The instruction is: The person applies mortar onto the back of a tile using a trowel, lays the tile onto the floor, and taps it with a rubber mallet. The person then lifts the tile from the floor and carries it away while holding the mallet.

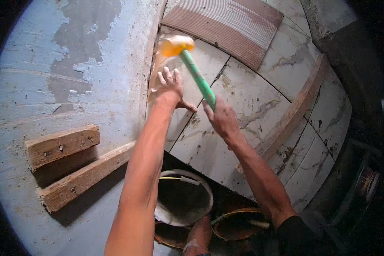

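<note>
My right hand (222, 118) is closed around the green handle of a mallet (197, 77). The mallet's yellow and whitish head is blurred and lies just beyond my left fingertips; whether it touches the surface below I cannot tell. My left hand (170, 91) is spread out, palm down, on a pale tile (205, 55) along the foot of the wall. Its thumb reaches toward a dark joint between tiles. To the right, under my right forearm, lies a larger white tile with grey-brown veins (251, 102), stained with dirt.
A brown tile with a ribbed back (226, 23) lies across the far tiles. A long wooden strip (301, 104) rests at the right. Two wooden pieces (64, 145) stick out by the peeling blue wall (30, 94). Near my leg stand a bucket (207, 192) and a round basin (226, 237).
</note>
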The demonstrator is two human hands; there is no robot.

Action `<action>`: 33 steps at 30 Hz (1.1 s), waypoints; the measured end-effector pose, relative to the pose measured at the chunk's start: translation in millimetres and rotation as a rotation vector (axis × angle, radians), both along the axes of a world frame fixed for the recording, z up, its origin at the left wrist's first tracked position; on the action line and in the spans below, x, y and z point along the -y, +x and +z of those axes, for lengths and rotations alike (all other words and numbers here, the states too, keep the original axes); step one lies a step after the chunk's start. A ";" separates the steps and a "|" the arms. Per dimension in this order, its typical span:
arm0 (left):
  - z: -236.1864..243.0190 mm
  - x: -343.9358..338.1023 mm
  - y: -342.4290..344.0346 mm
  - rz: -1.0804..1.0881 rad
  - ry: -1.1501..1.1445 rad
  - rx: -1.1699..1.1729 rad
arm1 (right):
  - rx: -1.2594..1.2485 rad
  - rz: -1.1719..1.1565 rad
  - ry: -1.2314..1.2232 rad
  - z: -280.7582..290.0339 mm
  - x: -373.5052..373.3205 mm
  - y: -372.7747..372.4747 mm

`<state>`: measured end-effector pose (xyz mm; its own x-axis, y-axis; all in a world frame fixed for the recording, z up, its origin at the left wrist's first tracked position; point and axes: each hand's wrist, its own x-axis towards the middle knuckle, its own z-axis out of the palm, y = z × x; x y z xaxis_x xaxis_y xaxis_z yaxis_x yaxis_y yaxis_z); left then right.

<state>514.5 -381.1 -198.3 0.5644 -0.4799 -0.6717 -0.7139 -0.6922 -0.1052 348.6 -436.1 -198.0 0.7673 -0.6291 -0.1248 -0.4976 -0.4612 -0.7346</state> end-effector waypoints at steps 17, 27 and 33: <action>-27.1 -5.8 5.9 -0.117 -0.108 0.047 | -0.164 -0.175 0.112 12.4 11.1 -30.9; -17.3 2.0 2.0 -0.071 -0.070 0.133 | -0.176 -0.151 0.108 11.6 9.9 -31.9; -8.3 4.7 4.2 -0.046 -0.033 0.042 | -0.216 -0.150 0.147 11.5 22.1 -30.7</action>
<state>518.7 -385.9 -206.6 0.5683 -0.5277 -0.6314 -0.7407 -0.6622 -0.1132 317.9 -458.2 -186.5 0.6128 -0.6964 -0.3735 -0.7043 -0.2671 -0.6577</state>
